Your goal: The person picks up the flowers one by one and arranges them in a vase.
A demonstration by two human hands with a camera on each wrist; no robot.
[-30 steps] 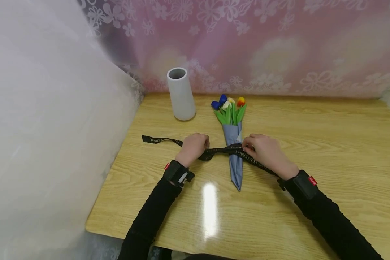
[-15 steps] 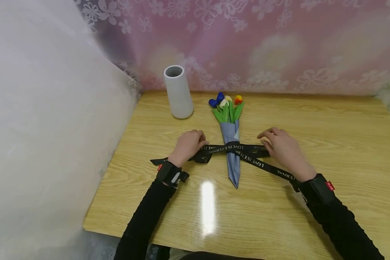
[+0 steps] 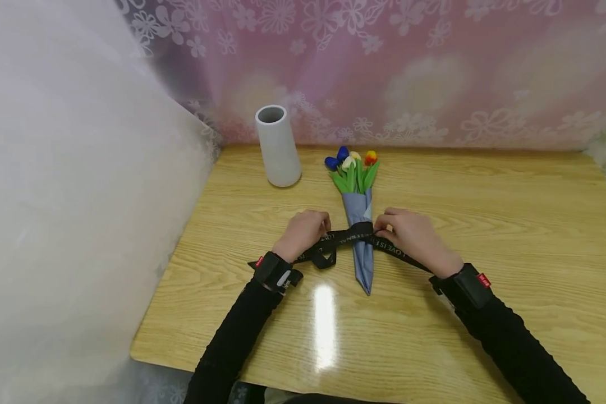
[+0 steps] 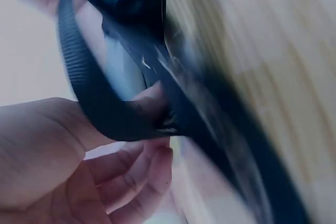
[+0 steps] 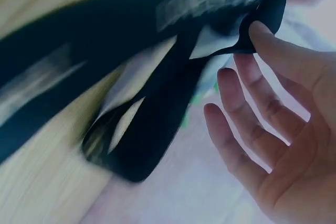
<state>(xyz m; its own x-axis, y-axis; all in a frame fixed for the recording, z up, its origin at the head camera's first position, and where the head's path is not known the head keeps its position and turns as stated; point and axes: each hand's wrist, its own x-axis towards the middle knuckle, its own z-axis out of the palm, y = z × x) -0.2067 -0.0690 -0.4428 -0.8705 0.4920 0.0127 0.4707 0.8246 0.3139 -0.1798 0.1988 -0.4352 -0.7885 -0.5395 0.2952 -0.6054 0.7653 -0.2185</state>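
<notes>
A bouquet of tulips (image 3: 350, 164) in a grey-blue wrapper (image 3: 356, 206) lies on the wooden table. Around the wrapper's middle runs a black ribbon (image 3: 396, 252) with light lettering. My left hand (image 3: 303, 233) pinches the ribbon just left of the bouquet; in the left wrist view a band of ribbon (image 4: 86, 85) loops over the thumb. At the wrapper's right edge my right hand (image 3: 413, 233) holds the ribbon between thumb and index finger, the other fingers (image 5: 231, 90) spread apart in the right wrist view. Ribbon folds partly hide the crossing.
Behind and left of the bouquet stands a white vase (image 3: 279, 151), upright. A pink flowered curtain (image 3: 333, 73) hangs along the table's back edge, and a white sheet (image 3: 81, 196) borders the left side. The wooden table (image 3: 510, 213) extends to the right.
My right hand drew a length of ribbon out to the right, then came back to the wrapper. The ribbon's left tail swung down beside my left wrist, while the left hand moved little.
</notes>
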